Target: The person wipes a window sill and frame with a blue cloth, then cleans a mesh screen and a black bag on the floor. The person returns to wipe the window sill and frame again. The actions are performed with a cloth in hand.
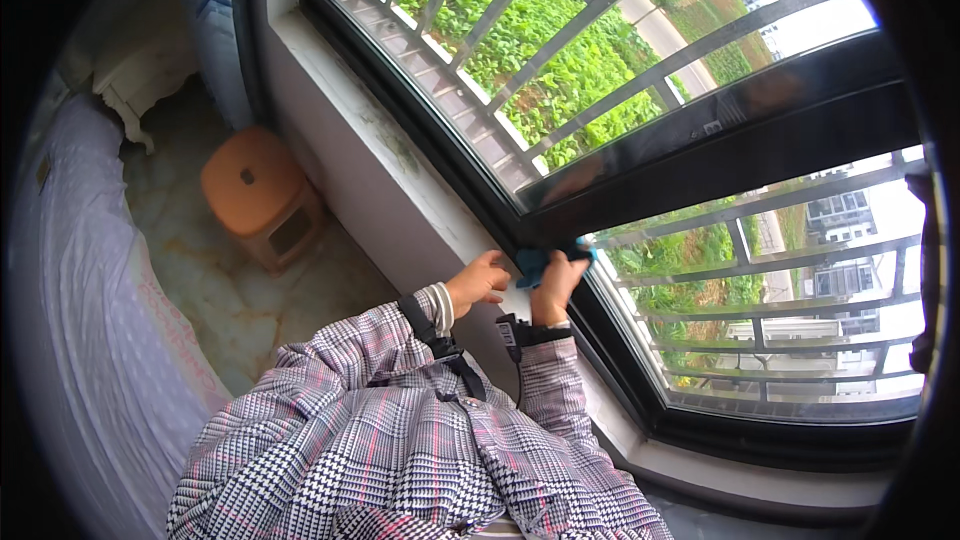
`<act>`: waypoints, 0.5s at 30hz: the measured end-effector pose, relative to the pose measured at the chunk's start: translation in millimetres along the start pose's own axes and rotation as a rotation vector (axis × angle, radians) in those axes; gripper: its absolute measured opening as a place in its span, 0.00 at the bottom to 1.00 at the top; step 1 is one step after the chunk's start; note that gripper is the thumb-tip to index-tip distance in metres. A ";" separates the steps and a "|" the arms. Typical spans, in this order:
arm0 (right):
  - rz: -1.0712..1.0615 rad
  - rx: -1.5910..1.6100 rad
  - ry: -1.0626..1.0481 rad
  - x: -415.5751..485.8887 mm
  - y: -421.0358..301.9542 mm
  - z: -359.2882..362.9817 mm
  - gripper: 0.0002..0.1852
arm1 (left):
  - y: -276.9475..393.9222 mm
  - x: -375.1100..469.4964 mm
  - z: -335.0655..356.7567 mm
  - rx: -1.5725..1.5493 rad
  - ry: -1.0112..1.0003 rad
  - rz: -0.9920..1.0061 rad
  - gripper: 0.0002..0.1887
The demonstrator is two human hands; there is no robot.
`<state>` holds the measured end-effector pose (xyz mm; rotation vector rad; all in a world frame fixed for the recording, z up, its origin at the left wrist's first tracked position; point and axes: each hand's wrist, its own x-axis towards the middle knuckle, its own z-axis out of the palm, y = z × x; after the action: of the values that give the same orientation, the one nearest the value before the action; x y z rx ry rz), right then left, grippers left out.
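My right hand (556, 283) grips a blue cloth (534, 264) and presses it to the lower corner of the black window frame (551, 221), where the upright bar meets the bottom rail. Part of the cloth is hidden under the fingers. To its left, my left hand (478, 283) hovers by the edge of the white windowsill (450, 221), fingers apart and slightly curled, holding nothing. Black straps circle both wrists over checked sleeves.
An orange plastic stool (255, 184) stands on the marble-patterned floor (262, 322) against the wall. A bed with a pale lilac cover (97, 277) lies at left. Blue curtain (214, 30) hangs beside the window. Metal bars (592, 22) stand outside the glass.
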<state>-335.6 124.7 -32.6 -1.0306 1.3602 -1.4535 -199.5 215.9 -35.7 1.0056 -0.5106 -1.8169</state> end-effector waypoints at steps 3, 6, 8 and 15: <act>-0.234 -0.470 0.023 -10.6 8.3 38.0 0.22 | 12.8 26.6 -18.6 -0.121 0.043 -0.037 0.37; -0.299 -0.212 0.024 -18.2 0.2 38.8 0.20 | 25.6 43.0 -22.3 -0.199 0.093 -0.043 0.31; -0.114 -0.139 0.048 -27.9 -14.7 28.8 0.16 | 31.7 39.7 -14.5 -0.248 0.097 -0.043 0.24; -0.470 -0.022 -0.203 -73.1 -110.3 33.3 0.15 | 64.5 -38.8 63.5 -0.205 -0.214 0.304 0.23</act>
<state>-289.4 188.3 78.8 -1.5411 1.0304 -1.6135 -208.6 216.0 62.4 0.5642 -0.5611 -1.6691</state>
